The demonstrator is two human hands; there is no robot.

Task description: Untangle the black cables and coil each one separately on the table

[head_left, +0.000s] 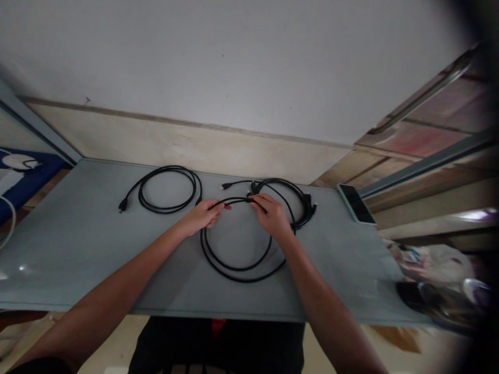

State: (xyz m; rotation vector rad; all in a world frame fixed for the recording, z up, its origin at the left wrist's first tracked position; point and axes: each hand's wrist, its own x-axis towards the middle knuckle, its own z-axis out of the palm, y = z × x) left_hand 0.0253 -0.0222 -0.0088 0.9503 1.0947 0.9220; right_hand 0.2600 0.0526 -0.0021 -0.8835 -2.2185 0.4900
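A black cable [244,281] hangs in loose loops between my two hands, low over the grey table. My left hand [207,214] is closed on the left side of its loops. My right hand [271,213] pinches the same cable at the upper right of the loops. To the left lies a coiled black cable [168,210] with a plug at its left end. Behind my right hand rests a thicker bundle of black cable [298,193], partly hidden by the hand; a black plug [226,186] lies left of it.
The grey table [97,249] stands against a pale wall. A phone [356,204] lies at its right rear edge. A plastic bag [444,262] and blurred dark items are beyond the right side. Something blue [39,171] with a white object is at the far left.
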